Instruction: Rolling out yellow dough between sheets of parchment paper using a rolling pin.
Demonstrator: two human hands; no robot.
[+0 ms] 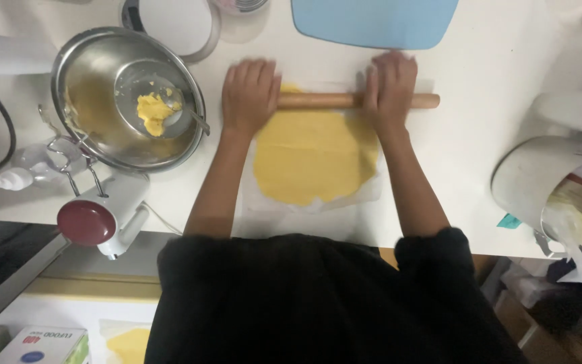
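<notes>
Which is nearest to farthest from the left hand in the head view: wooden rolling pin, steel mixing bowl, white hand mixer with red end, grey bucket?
From the left hand:
1. Wooden rolling pin: under the palm, touching.
2. Steel mixing bowl: just to its left.
3. White hand mixer with red end: left, at the table's near edge.
4. Grey bucket: far right.

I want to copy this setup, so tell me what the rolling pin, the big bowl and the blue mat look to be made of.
Rolling pin: seemingly bare wood, tan with a matte surface. Big bowl: metal, probably stainless steel, grey with shiny reflections. Blue mat: likely plastic or silicone, uniformly smooth with rounded corners; the look leaves it open.
</notes>
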